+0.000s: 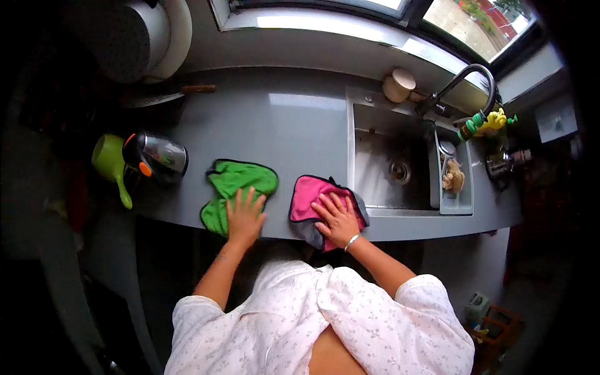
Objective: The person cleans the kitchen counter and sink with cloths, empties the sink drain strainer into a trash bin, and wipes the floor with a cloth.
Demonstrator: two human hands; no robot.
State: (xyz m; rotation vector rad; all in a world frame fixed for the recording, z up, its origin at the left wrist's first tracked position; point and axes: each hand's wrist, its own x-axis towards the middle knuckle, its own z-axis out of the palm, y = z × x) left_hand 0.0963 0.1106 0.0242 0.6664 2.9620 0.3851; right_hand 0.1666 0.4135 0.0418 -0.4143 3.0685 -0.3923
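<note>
My left hand point(245, 215) lies flat on a green cloth point(244, 176) with dark edging, its fingers spread. The green cloth is crumpled on the grey countertop point(269, 119) near the front edge. To its right, my right hand point(337, 219) rests with fingers apart on a pink and grey cloth point(310, 192) with black edging. That cloth hangs slightly over the counter's front edge, close to the sink. A bracelet circles my right wrist. Both palms face down, so what lies under them is hidden.
A metal sink point(381, 156) with a faucet point(465, 75) is at the right, beside a sponge caddy point(459, 200). An electric kettle point(164, 156) and a green ladle-like scoop point(111, 159) stand left. A knife point(162, 98) lies behind them. A beige cup point(399, 84) stands behind the sink.
</note>
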